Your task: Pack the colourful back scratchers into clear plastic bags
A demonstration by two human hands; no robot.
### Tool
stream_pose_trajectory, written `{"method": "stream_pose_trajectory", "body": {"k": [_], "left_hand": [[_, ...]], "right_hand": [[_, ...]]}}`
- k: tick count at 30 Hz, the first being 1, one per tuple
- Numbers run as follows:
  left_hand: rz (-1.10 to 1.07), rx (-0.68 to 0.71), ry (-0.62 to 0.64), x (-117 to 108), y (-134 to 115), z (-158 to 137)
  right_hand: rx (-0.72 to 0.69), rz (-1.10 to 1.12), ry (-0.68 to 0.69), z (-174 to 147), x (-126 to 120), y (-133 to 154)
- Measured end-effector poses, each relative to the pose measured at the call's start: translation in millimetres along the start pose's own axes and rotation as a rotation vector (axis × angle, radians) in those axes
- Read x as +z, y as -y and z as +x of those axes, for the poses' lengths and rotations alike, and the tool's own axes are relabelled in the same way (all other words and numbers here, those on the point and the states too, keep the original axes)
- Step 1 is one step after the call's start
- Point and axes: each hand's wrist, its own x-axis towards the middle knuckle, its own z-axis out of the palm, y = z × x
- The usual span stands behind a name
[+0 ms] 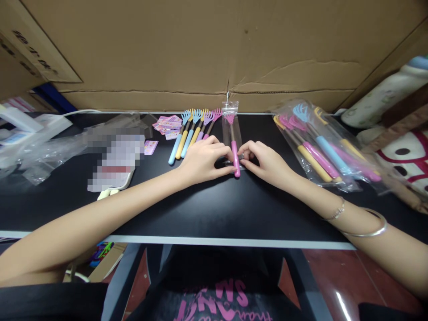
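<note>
A pink back scratcher (235,156) lies mostly inside a narrow clear plastic bag (227,129), its claw toward the bag's far end and its handle end toward me. My left hand (207,160) pinches the handle near its base from the left. On the other side, the bent fingers of my right hand (262,160) are closed on the bag's edge beside the handle. Just beyond my left hand lie several loose back scratchers (185,136) in blue, yellow, purple and pink, partly hidden by that hand.
Bagged back scratchers (321,151) are piled on the right. Small printed cards (167,125) lie behind the loose ones. A blurred-out phone (117,165) and crumpled clear plastic (56,151) occupy the left. A cardboard wall (160,53) bounds the black table (214,209); a bottle (384,96) leans at right.
</note>
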Motion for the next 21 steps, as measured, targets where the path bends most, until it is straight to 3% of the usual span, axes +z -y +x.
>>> {"method": "stream_pose_trajectory", "body": {"k": [12, 21], "left_hand": [[0.035, 0.060, -0.034, 3, 4, 0], [0.009, -0.028, -0.042, 6, 3, 1]], "right_hand": [[-0.116, -0.174, 0.054, -1, -11, 2], [-0.011, -0.039, -0.031, -1, -9, 6]]}}
